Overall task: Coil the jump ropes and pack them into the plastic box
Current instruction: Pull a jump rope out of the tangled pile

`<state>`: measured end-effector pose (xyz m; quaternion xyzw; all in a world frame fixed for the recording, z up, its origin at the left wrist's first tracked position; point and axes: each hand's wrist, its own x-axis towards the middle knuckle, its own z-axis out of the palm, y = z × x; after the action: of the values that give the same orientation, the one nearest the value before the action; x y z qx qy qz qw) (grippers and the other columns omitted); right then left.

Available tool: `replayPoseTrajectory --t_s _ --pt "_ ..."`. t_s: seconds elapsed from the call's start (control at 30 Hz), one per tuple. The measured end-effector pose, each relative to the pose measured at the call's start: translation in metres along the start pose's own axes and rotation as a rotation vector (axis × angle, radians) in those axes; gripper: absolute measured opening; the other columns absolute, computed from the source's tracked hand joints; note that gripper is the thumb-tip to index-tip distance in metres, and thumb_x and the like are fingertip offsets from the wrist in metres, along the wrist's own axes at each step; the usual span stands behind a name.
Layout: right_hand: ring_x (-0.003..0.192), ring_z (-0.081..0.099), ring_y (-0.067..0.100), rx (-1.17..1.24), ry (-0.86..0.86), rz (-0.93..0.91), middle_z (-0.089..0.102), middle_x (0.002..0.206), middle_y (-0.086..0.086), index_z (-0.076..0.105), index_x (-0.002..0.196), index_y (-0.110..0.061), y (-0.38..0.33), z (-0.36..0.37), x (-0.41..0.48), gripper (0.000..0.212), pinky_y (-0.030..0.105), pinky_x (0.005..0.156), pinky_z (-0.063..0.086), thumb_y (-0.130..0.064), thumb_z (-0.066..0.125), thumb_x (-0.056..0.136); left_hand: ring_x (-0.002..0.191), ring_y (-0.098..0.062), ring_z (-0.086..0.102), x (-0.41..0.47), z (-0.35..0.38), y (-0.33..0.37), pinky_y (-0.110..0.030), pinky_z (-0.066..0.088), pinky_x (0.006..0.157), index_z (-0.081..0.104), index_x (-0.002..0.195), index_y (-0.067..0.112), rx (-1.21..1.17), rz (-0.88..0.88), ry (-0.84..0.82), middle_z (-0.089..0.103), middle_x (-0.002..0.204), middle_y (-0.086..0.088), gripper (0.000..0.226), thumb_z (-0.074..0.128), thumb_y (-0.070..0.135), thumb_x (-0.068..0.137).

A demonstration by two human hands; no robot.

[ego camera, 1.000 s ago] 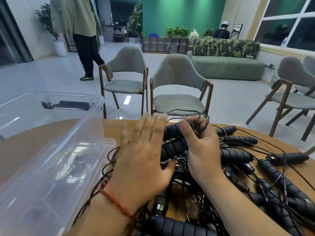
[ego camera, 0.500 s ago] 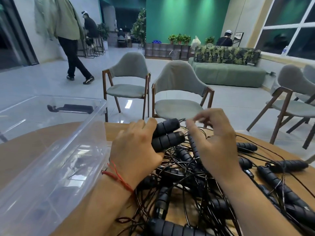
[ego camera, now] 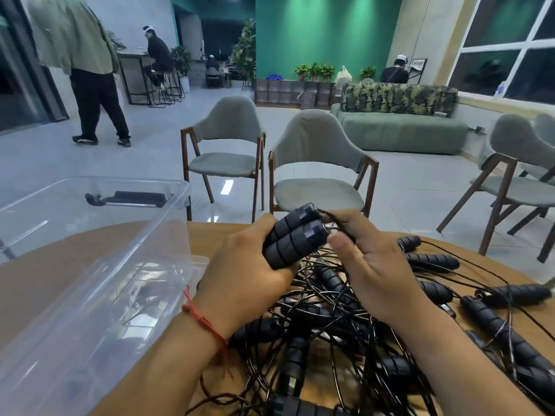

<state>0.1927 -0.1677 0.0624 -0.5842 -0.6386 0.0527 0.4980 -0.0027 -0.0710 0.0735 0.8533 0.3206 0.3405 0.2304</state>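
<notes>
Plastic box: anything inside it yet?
No rope shows inside the plastic box; only its black latch on the far wall. Glare and dark smears on the near wall hide the bottom corner. The left hand grips two handles outside it.

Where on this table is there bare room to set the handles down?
Bare wood shows in the strip of table between the box and the left hand holding the handles. From there rightwards it is crowded: the rope pile sprawls over the table, under the right hand pinching a cord.
</notes>
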Motion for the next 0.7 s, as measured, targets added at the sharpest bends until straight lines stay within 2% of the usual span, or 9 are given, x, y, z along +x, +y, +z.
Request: replayPoseTrajectory --t_s 0.07,0.1,0.2,0.27,0.37,0.43,0.53,0.63,0.7 --pt "0.072 0.06 0.028 0.044 0.074 0.011 0.063 0.079 0.007 0.066 0.113 -0.036 -0.004 -0.005 0.0 0.036 0.05 0.065 0.049 -0.059 0.039 0.109 0.066 -0.008 0.057 -0.001 -0.002 0.009 -0.016 0.045 0.057 0.06 0.091 0.03 -0.19 -0.056 -0.005 0.06 0.073 0.005 0.022 0.08 0.039 0.089" --pt "0.067 0.054 0.023 0.044 0.095 0.008 0.058 0.073 0.003 0.066 0.104 -0.033 -0.004 -0.007 0.001 0.036 0.044 0.06 0.045 -0.055 0.038 0.111 0.067 -0.008 0.058 -0.001 -0.004 0.013 -0.018 0.048 0.061 0.063 0.09 0.028 -0.295 -0.094 0.002 0.063 0.075 0.003 0.021 0.079 0.042 0.089" --pt "0.061 0.046 0.009 0.024 0.087 0.017 0.05 0.066 -0.006 0.062 0.09 -0.027 -0.002 -0.011 0.003 0.036 0.026 0.056 0.035 -0.045 0.041 0.113 0.096 -0.012 0.075 0.001 -0.015 0.024 -0.047 0.062 0.089 0.072 0.099 0.021 -0.749 -0.222 0.021 0.079 0.099 0.001 0.02 0.081 0.037 0.09" --pt "0.062 0.049 0.01 -0.003 0.042 0.013 0.051 0.067 -0.007 0.06 0.088 -0.03 -0.004 -0.006 0.002 0.033 0.026 0.056 0.037 -0.046 0.044 0.112 0.116 -0.023 0.074 0.002 -0.016 0.03 -0.056 0.057 0.101 0.07 0.111 0.015 -1.056 -0.268 0.041 0.079 0.119 -0.007 0.024 0.078 0.025 0.09" --pt "0.06 0.05 0.011 -0.046 -0.066 0.014 0.053 0.067 -0.006 0.055 0.086 -0.038 -0.006 0.01 -0.001 0.029 0.034 0.055 0.04 -0.044 0.047 0.113 0.121 -0.031 0.072 0.003 -0.014 0.039 -0.056 0.052 0.108 0.066 0.119 0.009 -1.301 -0.347 0.064 0.076 0.125 -0.016 0.03 0.072 0.022 0.093" --pt "0.058 0.048 0.009 -0.062 -0.107 0.031 0.052 0.065 -0.01 0.053 0.085 -0.04 -0.007 0.019 -0.003 0.028 0.031 0.054 0.037 -0.038 0.049 0.113 0.12 -0.031 0.073 0.002 -0.012 0.041 -0.057 0.049 0.111 0.065 0.114 0.012 -1.358 -0.406 0.059 0.076 0.124 -0.017 0.021 0.062 0.026 0.099" --pt "0.058 0.049 0.008 -0.07 -0.139 0.037 0.053 0.065 -0.016 0.055 0.086 -0.041 -0.012 0.023 -0.005 0.028 0.022 0.055 0.032 -0.034 0.051 0.112 0.112 -0.032 0.076 0.002 -0.009 0.039 -0.056 0.054 0.106 0.077 0.095 0.017 -1.342 -0.433 0.073 0.079 0.113 -0.017 0.022 0.058 0.028 0.101" --pt "0.063 0.054 0.008 -0.055 -0.197 0.001 0.058 0.069 -0.018 0.056 0.09 -0.054 -0.021 0.022 -0.005 0.032 0.016 0.058 0.034 -0.032 0.051 0.113 0.09 -0.025 0.078 0.001 -0.011 0.042 -0.042 0.063 0.082 0.081 0.066 0.022 -1.378 -0.42 0.064 0.078 0.087 -0.007 0.032 0.064 0.032 0.091" --pt "0.064 0.056 0.009 -0.077 -0.241 -0.001 0.06 0.071 -0.015 0.056 0.091 -0.055 -0.023 0.021 -0.005 0.03 0.018 0.059 0.037 -0.036 0.049 0.113 0.072 -0.02 0.071 0.002 -0.012 0.042 -0.036 0.062 0.068 0.077 0.067 0.021 -1.424 -0.432 0.062 0.069 0.076 -0.004 0.023 0.067 0.031 0.086"
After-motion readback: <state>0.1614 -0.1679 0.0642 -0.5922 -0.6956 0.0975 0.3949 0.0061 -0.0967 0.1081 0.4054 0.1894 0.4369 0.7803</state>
